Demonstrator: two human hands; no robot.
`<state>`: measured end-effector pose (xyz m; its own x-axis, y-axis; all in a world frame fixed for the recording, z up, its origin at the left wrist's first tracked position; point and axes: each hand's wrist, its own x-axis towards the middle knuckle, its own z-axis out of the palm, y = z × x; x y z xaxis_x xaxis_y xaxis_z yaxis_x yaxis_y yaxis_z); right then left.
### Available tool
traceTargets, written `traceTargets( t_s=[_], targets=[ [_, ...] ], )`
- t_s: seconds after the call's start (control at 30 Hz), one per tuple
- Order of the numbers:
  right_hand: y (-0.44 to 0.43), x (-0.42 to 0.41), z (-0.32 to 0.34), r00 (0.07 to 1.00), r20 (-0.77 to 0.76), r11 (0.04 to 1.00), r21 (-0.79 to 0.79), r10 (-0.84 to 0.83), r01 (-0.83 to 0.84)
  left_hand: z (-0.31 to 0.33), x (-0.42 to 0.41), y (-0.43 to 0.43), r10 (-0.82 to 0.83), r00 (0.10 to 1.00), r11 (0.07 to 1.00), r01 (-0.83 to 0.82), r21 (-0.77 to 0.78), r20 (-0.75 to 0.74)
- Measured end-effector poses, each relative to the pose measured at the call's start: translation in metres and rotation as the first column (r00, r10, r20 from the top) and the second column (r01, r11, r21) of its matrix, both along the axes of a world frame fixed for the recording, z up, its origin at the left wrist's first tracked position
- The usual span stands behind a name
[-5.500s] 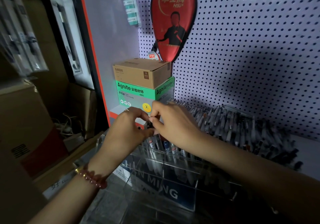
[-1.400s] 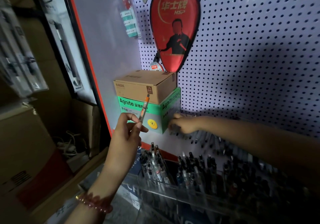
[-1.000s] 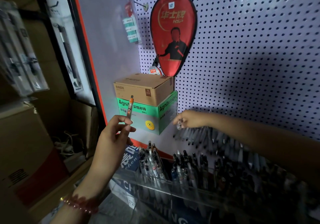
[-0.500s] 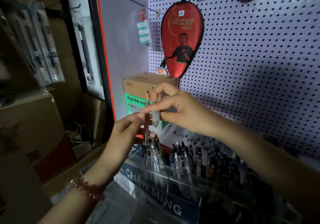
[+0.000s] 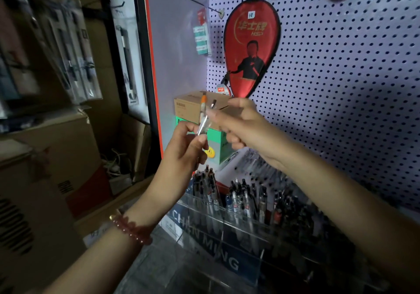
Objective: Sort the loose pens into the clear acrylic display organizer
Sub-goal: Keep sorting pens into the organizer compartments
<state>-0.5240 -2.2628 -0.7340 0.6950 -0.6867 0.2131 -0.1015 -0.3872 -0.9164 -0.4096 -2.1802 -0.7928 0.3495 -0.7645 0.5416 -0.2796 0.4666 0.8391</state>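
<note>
Currently left hand (image 5: 181, 148) is pinching an orange-topped pen (image 5: 203, 108) upright above the acrylic organizer (image 5: 227, 230), right hand (image 5: 238, 125) is pinching a second pen (image 5: 212, 105) against it; probably worth aligning both tip-down before lowering.

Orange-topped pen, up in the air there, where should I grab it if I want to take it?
Pinch the clear barrel just under the orange top, from above. The orange-topped pen stands nearly upright, the left hand grips its lower end, and a second pen in the right hand crosses it lower down, so only the top is free.
</note>
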Motion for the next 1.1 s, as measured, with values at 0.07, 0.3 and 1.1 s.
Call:
traceTargets(
  t_s=[0.07,0.3,1.1],
  targets=[
    [0.003,0.002,-0.006,0.991,-0.075,0.993,0.045,0.115,-0.111,-0.011,0.008,-0.001,-0.061,0.993,0.998,0.063,-0.014,0.103],
    [-0.014,0.009,-0.019,0.988,-0.085,0.913,-0.399,-0.130,0.086,-0.030,0.008,-0.014,-0.174,0.935,0.975,0.120,0.186,0.308],
    [-0.037,0.003,-0.063,0.859,-0.511,0.929,-0.302,0.033,-0.215,-0.043,0.026,-0.029,-0.163,0.935,0.900,0.010,0.435,0.315]
  ],
)
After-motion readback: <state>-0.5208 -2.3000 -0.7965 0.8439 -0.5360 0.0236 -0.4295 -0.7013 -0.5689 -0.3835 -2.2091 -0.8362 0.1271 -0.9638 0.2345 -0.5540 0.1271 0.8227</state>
